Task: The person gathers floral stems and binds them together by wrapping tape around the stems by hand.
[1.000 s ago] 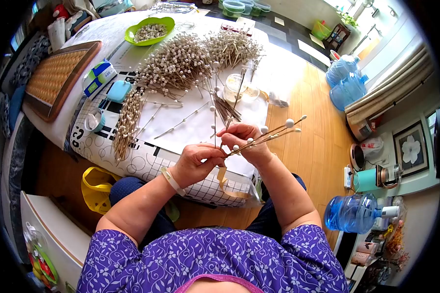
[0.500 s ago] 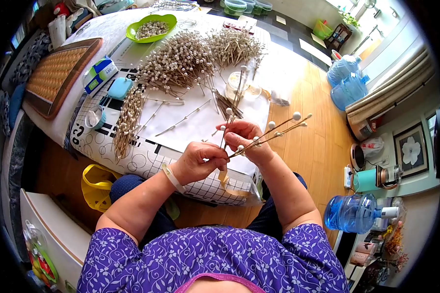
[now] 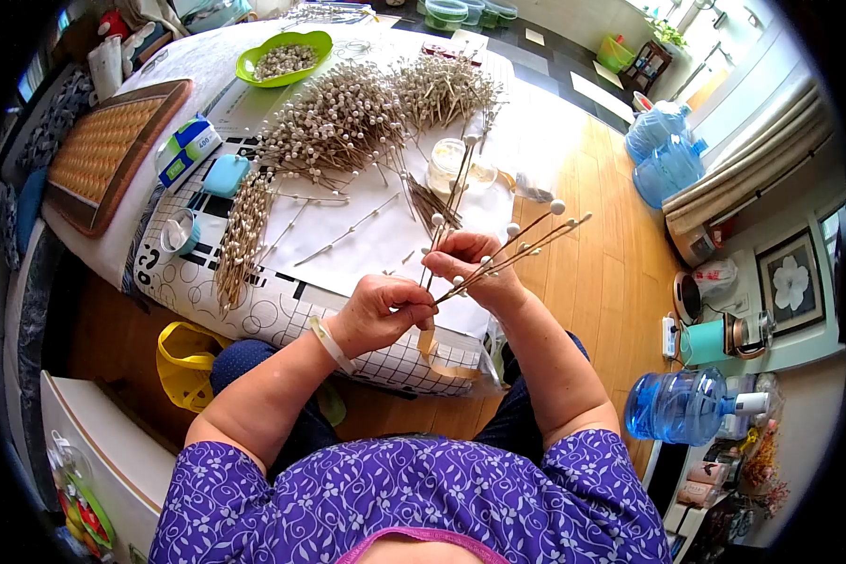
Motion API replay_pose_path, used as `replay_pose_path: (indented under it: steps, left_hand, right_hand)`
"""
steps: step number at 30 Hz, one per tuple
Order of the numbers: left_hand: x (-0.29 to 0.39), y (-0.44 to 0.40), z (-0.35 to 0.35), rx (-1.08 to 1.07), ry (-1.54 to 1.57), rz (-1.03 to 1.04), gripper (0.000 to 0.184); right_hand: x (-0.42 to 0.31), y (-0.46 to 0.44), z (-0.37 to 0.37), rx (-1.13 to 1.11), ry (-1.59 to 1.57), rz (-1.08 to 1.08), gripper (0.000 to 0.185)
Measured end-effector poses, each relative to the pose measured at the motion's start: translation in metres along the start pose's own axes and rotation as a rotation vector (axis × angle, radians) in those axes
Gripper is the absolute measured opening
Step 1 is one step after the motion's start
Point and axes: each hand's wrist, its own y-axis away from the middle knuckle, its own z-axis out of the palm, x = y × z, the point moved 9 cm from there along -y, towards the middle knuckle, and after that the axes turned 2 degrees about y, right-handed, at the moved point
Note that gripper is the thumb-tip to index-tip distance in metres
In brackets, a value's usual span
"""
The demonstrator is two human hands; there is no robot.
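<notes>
My left hand (image 3: 383, 308) is closed on the lower ends of several thin brown stems (image 3: 526, 246) with white balls and small buds. Some of these stems stand up and others slant to the right. Close beside it, my right hand (image 3: 475, 268) pinches at the stems; what exactly its fingertips hold is too small to tell. A tan ribbon of tape (image 3: 427, 350) hangs below my left hand. Beyond my hands, loose stems (image 3: 346, 230) lie on white paper (image 3: 334, 273). Big bunches of white-ball stems (image 3: 334, 122) are heaped farther back, with a slimmer bunch (image 3: 244, 235) at left.
A green bowl (image 3: 282, 59) of white balls stands at the back. Round clear containers (image 3: 451, 162) sit behind my hands. A blue box (image 3: 227, 176), a tissue pack (image 3: 189, 150) and a small tub (image 3: 180, 231) are at left. A yellow basket (image 3: 186, 367) is below the table edge.
The upright stems have shifted and now lean beside my right hand, and the slanting stems have spread apart. My right hand has moved slightly. My left hand keeps its grip.
</notes>
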Motion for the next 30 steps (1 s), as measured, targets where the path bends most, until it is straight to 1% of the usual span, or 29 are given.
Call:
replay_pose_path:
  steps: [2,5,7,8,9,11,12,14,16,20,23,25,26,27,29,30]
  left_hand:
    - [-0.004,0.0,0.001,-0.004,0.023,-0.049,0.002]
    - [-0.006,0.0,0.002,0.015,0.037,-0.025,0.004]
    - [-0.003,0.0,0.003,0.005,0.009,0.005,0.004]
    - [0.0,0.0,0.003,-0.003,-0.019,0.038,0.004]
    - [0.0,0.0,0.003,-0.006,-0.019,0.038,0.004]
    - [-0.006,0.001,0.004,-0.026,-0.007,-0.021,0.002]
    - [-0.007,0.002,0.004,-0.026,-0.005,-0.025,0.002]
    - [-0.004,0.001,0.005,-0.023,-0.042,0.04,0.002]
    - [-0.006,0.001,0.006,-0.018,-0.034,0.038,0.003]
    - [-0.004,0.0,0.004,0.014,-0.031,0.058,0.005]
    - [-0.009,0.001,0.005,-0.025,-0.036,0.015,0.004]
    - [-0.011,0.0,0.003,-0.01,-0.049,0.018,0.005]
    - [-0.013,0.002,0.002,0.004,-0.06,0.015,0.006]
    - [-0.02,0.005,0.003,0.008,-0.023,-0.051,0.006]
    - [-0.025,0.006,0.005,-0.025,0.007,-0.086,0.005]
    - [-0.025,0.004,0.006,-0.038,0.015,-0.081,0.005]
  right_hand:
    - [0.002,0.0,-0.001,-0.004,-0.009,0.015,0.013]
    - [0.003,0.001,0.002,-0.002,0.026,0.019,0.01]
    - [-0.006,0.001,0.004,0.05,-0.25,-0.053,0.01]
    - [-0.004,0.0,0.005,-0.025,-0.254,-0.068,0.016]
    - [-0.009,0.001,0.006,-0.022,-0.254,-0.069,0.016]
    - [-0.011,0.003,0.009,-0.012,-0.147,0.025,0.018]
    - [-0.009,0.004,0.009,-0.021,-0.165,0.015,0.016]
    - [-0.007,0.003,0.004,-0.016,-0.153,-0.001,0.014]
    - [-0.009,0.001,0.002,0.004,-0.133,-0.04,0.009]
    - [-0.012,0.0,-0.002,0.016,-0.085,-0.06,0.007]
    - [-0.012,-0.001,-0.006,0.026,-0.01,-0.072,0.006]
    - [-0.005,-0.001,-0.01,0.054,-0.071,0.034,0.006]
    - [-0.005,-0.003,-0.014,0.055,-0.054,0.0,0.006]
    - [-0.004,-0.002,-0.017,0.063,-0.061,0.046,0.007]
    - [0.002,-0.001,-0.019,0.097,-0.122,0.088,0.007]
    - [0.002,-0.003,-0.022,0.091,-0.098,0.074,0.007]
